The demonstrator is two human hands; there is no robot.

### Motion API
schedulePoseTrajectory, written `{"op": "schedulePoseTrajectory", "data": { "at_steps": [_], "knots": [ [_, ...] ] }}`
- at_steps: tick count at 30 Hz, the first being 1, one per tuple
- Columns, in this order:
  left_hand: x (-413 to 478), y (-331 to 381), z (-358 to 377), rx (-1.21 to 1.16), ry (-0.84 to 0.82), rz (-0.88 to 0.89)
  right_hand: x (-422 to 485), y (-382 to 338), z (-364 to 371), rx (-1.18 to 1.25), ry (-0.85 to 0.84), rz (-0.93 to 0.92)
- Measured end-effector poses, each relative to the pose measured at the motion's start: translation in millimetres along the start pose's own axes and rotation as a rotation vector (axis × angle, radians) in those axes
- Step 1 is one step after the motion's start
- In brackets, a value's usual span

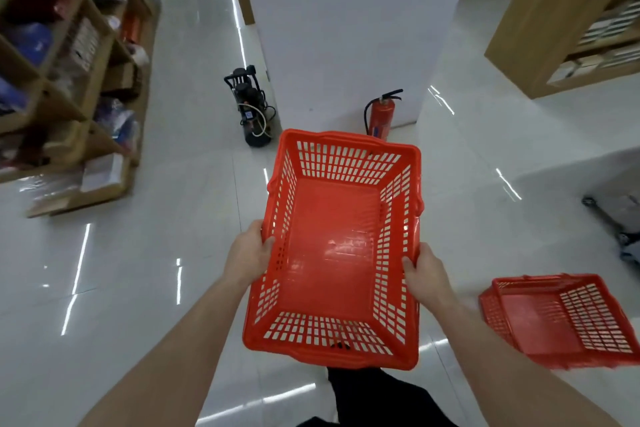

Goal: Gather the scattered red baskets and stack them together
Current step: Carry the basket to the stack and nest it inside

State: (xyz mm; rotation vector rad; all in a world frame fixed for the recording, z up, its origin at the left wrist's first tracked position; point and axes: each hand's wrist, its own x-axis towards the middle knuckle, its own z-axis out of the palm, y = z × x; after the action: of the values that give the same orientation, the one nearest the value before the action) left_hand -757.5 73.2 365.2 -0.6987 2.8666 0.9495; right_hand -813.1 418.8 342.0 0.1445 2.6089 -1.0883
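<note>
I hold the red basket (pixel 334 250) between left hand (pixel 247 255) and right hand (pixel 427 276), both clamped on its rims; a second red basket (pixel 561 319) lies near right.

Glossy white floor (pixel 145 253), wooden shelves (pixel 69 87)

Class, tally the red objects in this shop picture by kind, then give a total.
Red baskets: 2, one held by the left hand and right hand, one on the floor
Red fire extinguishers: 1
Total: 3
</note>
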Motion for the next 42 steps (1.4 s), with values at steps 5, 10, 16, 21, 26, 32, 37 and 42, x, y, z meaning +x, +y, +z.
{"op": "schedulePoseTrajectory", "data": {
  "at_steps": [5, 10, 16, 21, 26, 32, 37, 42],
  "knots": [
    [78, -5, 13, 0.015, -0.083, -0.034, 66, 1, 31, 0.029, -0.071, 0.089],
    [142, -13, 35, 0.042, -0.175, -0.097, 124, 1, 52, 0.023, -0.128, 0.164],
    [196, -28, 73, 0.085, -0.286, -0.135, 154, 20, 91, 0.074, -0.147, 0.307],
    [234, -45, 97, 0.113, -0.360, -0.066, 148, 34, 131, 0.137, -0.114, 0.424],
    [269, -69, 121, 0.138, -0.454, 0.028, 145, 39, 173, 0.155, -0.037, 0.550],
    [297, -104, 158, 0.203, -0.636, -0.090, 163, 46, 212, 0.168, -0.003, 0.652],
    [302, -112, 154, 0.291, -0.696, -0.076, 175, 37, 219, 0.173, -0.109, 0.722],
    [291, -62, 141, 0.417, -0.745, 0.171, 153, 27, 186, 0.057, -0.130, 0.698]
  ]
}}
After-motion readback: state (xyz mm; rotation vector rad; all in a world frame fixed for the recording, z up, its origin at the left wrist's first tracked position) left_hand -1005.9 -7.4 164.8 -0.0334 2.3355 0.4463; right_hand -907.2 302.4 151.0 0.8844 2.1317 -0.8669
